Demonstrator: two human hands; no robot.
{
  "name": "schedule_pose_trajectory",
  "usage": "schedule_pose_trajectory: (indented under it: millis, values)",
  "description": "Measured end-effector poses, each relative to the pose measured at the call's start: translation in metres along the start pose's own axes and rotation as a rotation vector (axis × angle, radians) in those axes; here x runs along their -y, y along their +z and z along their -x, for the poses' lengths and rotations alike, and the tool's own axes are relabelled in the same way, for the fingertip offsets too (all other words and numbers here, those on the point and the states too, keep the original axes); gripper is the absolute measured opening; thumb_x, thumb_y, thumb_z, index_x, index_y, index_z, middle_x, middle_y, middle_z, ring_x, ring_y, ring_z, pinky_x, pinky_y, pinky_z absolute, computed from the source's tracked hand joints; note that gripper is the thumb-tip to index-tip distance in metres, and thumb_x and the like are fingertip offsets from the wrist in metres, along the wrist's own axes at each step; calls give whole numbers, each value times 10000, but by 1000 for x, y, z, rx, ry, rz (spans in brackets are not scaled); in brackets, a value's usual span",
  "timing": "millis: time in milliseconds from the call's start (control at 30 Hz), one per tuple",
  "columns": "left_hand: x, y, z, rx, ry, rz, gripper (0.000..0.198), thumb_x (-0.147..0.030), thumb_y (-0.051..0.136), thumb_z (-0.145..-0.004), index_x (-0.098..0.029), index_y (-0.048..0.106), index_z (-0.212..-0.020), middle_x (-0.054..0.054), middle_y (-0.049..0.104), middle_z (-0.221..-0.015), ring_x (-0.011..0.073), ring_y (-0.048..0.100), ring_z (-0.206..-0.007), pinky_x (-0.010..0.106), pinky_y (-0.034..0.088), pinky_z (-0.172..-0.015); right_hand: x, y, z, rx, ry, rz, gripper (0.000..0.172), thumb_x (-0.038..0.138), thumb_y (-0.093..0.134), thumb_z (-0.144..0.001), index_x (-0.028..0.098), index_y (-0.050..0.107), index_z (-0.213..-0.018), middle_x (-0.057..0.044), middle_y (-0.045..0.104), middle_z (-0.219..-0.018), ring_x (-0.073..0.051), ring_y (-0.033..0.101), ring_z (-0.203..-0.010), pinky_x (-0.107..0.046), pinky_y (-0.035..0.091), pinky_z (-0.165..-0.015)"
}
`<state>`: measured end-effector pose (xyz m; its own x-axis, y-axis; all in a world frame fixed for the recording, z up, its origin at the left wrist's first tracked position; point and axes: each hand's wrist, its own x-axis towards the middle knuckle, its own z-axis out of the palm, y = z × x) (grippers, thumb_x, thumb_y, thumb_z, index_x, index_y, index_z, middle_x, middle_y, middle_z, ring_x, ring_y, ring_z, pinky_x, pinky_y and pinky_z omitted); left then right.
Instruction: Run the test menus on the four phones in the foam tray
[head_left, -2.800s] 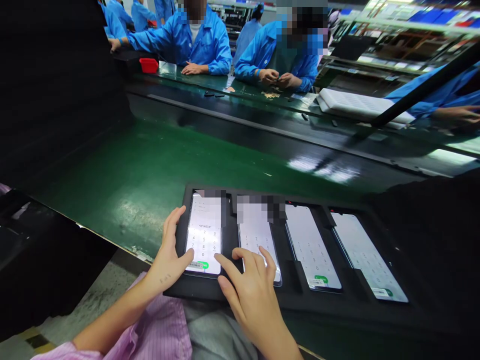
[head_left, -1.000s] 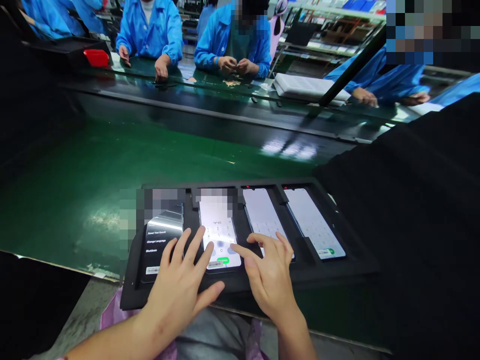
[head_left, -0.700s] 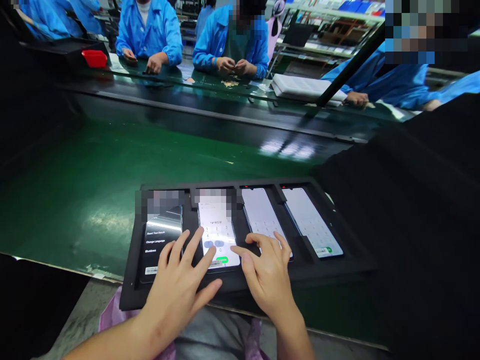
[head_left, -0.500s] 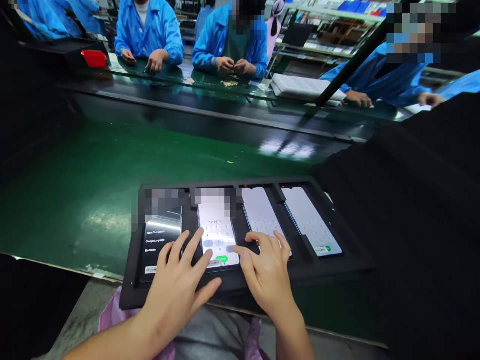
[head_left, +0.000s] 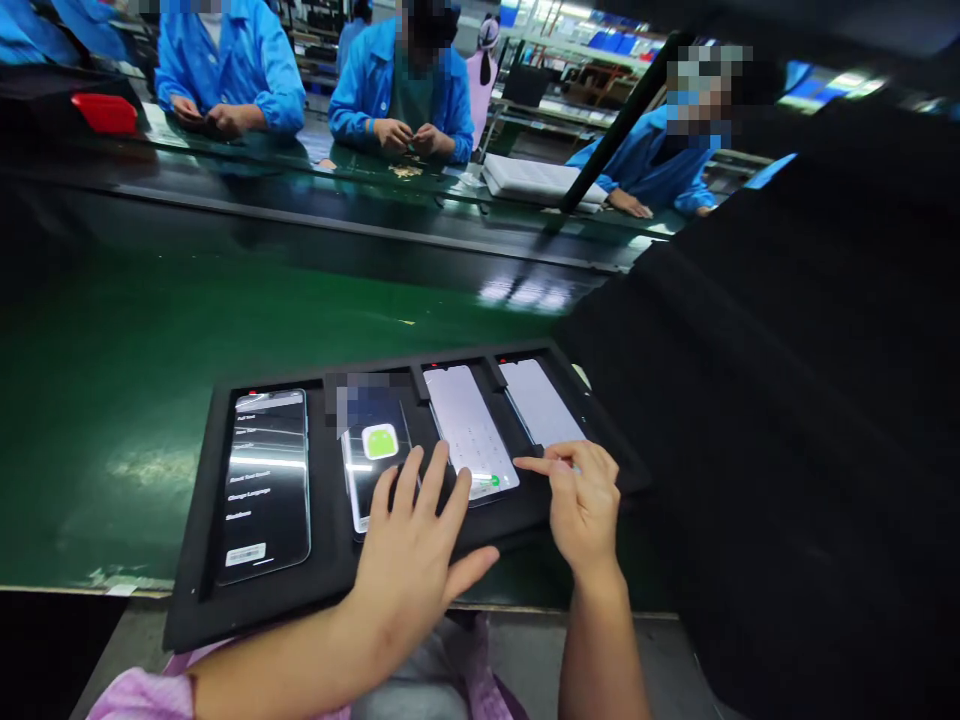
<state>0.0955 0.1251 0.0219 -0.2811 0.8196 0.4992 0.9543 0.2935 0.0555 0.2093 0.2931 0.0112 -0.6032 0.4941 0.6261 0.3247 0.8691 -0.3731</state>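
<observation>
A black foam tray (head_left: 202, 560) lies on the green belt and holds several phones side by side. The leftmost phone (head_left: 268, 480) shows a dark menu. The second phone (head_left: 373, 455) shows a green icon on a dark screen. The third phone (head_left: 469, 430) and the fourth phone (head_left: 541, 402) show white dial pads. My left hand (head_left: 417, 545) lies flat and spread over the tray, fingertips by the second and third phones. My right hand (head_left: 581, 500) is curled, its index finger stretched towards the gap between the third and fourth phones. Neither hand holds anything.
The green conveyor belt (head_left: 150, 340) runs left to right. Across it, people in blue coats (head_left: 225, 70) work at a far bench beside a red box (head_left: 105, 112) and a white stack of trays (head_left: 536, 180). A large black shape (head_left: 787, 400) fills the right side.
The second phone's dial pad gave way to a dark screen with a green icon. Both hands shifted right, from the second phone to the third and fourth. My view swung right.
</observation>
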Motion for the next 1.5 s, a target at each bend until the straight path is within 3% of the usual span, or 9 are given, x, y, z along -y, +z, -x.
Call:
schedule_pose_trajectory:
  millis: [167,333,567,700,967,1033,1200,1367,1500]
  values:
    - [-16,20,-11,40,9,-22,493,-530,369,-866,-163,622,-1075,124,516,-1299,321,458,-1154,448,381,-880,-2,0,3,84,-19,-22,447,226,285,-928,238,712,-797,-24,499,-744,-158,446,-721,-382,326,-802]
    - [-16,17,-14,5,9,-54,481,-508,378,-870,-178,582,-1154,138,524,-1289,324,488,-1130,454,401,-857,1,1,1,166,-34,19,405,211,313,-926,233,709,-846,-29,489,-803,-161,447,-772,-427,269,-892]
    - [-18,16,-16,41,13,-58,445,-489,394,-867,-163,640,-1042,135,531,-1284,327,496,-1131,449,408,-860,0,2,1,138,-26,38,389,186,335,-917,225,712,-829,-35,477,-820,-164,444,-790,-430,269,-904]
    - [-18,18,-16,47,-5,-64,485,-503,381,-868,-153,609,-1115,131,521,-1296,318,501,-1127,443,410,-863,2,1,-2,152,-19,38,401,197,308,-930,227,706,-889,-37,476,-829,-167,443,-799,-432,273,-903]
    - [-18,21,-15,83,-46,-68,621,-581,340,-850,-123,534,-1221,136,481,-1335,308,469,-1163,435,394,-898,11,2,-9,356,-52,36,379,239,297,-948,286,664,-1030,-49,481,-948,-186,461,-941,-477,174,-1008]
    - [-17,22,-15,96,-41,-65,621,-585,346,-845,-120,550,-1203,138,475,-1339,316,462,-1166,445,391,-900,10,2,-8,334,-56,33,393,241,285,-949,288,672,-1007,-50,484,-953,-188,459,-942,-475,184,-1005]
    - [-17,22,-15,92,-39,-68,612,-581,351,-844,-127,552,-1201,137,472,-1342,317,452,-1168,446,385,-899,2,2,-2,139,-18,16,436,239,278,-938,255,707,-861,-50,481,-878,-186,436,-827,-443,288,-895]
    - [-18,20,-15,74,-46,-43,572,-556,408,-837,-159,523,-1232,137,473,-1340,309,457,-1161,437,381,-889,-2,2,0,163,7,8,403,248,328,-919,230,710,-791,-58,488,-860,-200,428,-825,-397,329,-790]
    - [-18,18,-15,67,-70,8,481,-569,529,-767,-214,618,-1080,109,508,-1312,306,472,-1139,425,392,-867,-1,2,-1,157,-2,9,395,227,332,-915,228,713,-812,-58,492,-858,-194,422,-804,-399,320,-789]
